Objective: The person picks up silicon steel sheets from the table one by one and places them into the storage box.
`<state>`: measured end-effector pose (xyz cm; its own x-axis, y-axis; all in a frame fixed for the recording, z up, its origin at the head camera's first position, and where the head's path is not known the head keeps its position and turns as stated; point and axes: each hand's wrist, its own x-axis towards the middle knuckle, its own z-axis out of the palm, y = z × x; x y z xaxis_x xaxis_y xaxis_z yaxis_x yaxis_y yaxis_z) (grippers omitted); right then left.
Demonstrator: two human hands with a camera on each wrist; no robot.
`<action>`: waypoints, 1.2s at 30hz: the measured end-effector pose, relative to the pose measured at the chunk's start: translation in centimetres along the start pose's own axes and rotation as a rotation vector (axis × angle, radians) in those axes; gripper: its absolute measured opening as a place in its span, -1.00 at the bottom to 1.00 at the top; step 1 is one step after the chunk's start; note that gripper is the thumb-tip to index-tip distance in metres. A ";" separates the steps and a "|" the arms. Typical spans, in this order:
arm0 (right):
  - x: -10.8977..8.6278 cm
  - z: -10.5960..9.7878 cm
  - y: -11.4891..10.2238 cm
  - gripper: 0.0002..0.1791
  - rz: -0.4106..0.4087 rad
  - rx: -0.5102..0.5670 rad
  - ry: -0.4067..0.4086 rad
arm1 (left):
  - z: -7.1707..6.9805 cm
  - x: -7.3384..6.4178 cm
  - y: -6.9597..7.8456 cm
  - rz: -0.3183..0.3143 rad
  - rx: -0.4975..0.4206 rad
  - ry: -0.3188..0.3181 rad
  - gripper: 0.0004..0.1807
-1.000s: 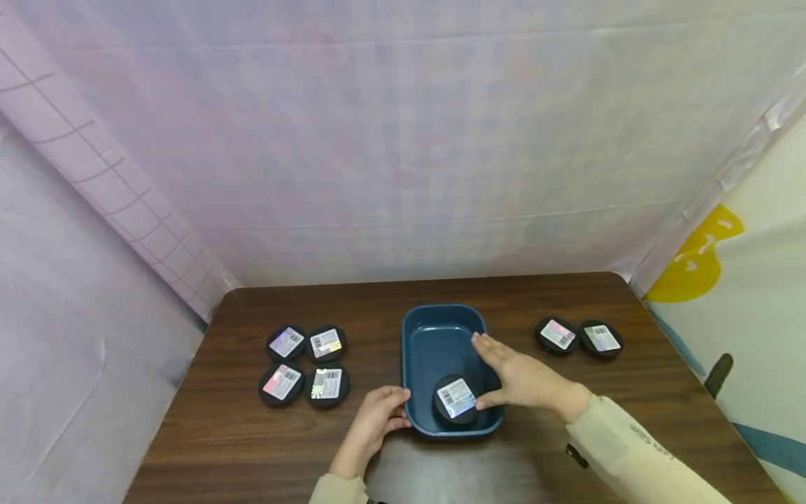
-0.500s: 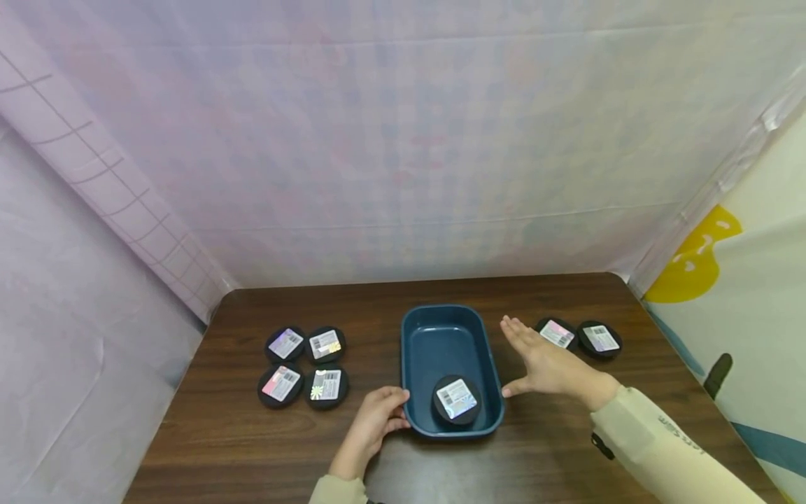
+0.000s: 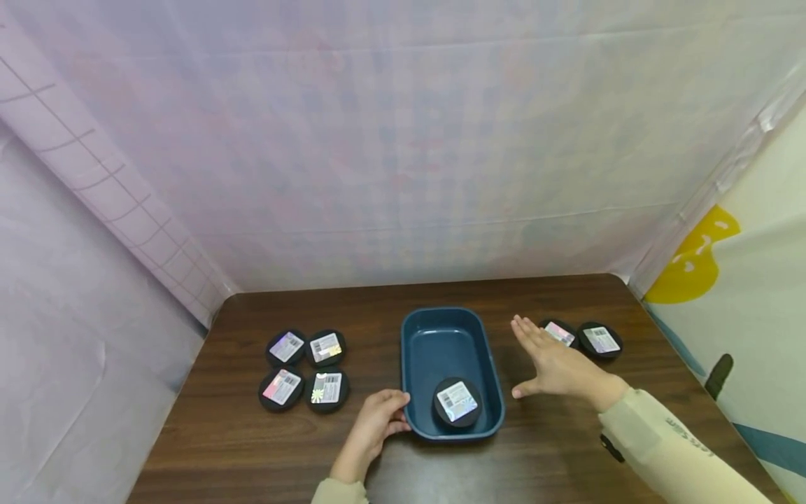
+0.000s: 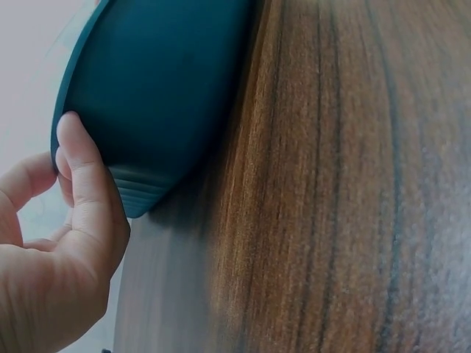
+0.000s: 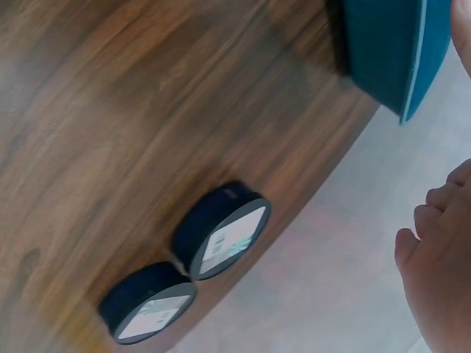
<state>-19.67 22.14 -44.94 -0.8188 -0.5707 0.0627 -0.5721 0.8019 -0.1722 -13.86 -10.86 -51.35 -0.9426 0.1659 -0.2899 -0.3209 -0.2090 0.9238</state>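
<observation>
A deep blue rectangular tray [image 3: 447, 353] stands mid-table, and one round black container [image 3: 457, 403] with a white barcode label lies inside its near end. My left hand [image 3: 376, 422] pinches the tray's left rim; the left wrist view shows the thumb and fingers [image 4: 79, 158] on either side of the wall. My right hand [image 3: 554, 367] hovers to the right of the tray with fingers spread, holding nothing. Just beyond it, two more labelled black containers lie side by side, the nearer one [image 3: 560, 332] partly hidden by the hand and the farther one [image 3: 600, 340] in full sight.
Left of the tray, several matching black containers lie grouped in two rows, among them one at the near right [image 3: 327, 389]. The brown wooden table [image 3: 252, 455] ends at the back against a pale cloth [image 3: 403, 175].
My right hand has moved right, from over the tray to beside it, leaving the container inside. My left hand has stayed at the tray's left rim.
</observation>
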 end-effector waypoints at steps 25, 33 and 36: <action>-1.0 0.1 4.3 0.30 0.171 0.063 -0.046 | -0.1 0.0 0.0 -0.002 0.012 -0.008 -0.76; -1.2 0.2 5.4 0.28 0.189 0.088 -0.058 | -0.2 0.0 0.1 -0.008 0.017 -0.013 -0.73; -1.2 0.3 5.8 0.27 0.193 0.098 -0.059 | -0.2 -0.1 0.1 -0.014 0.019 -0.016 -0.74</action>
<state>-22.02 27.44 -46.33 -0.9068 -0.4200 -0.0373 -0.3954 0.8778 -0.2704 -13.83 -11.06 -51.28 -0.9362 0.1845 -0.2990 -0.3323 -0.1885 0.9241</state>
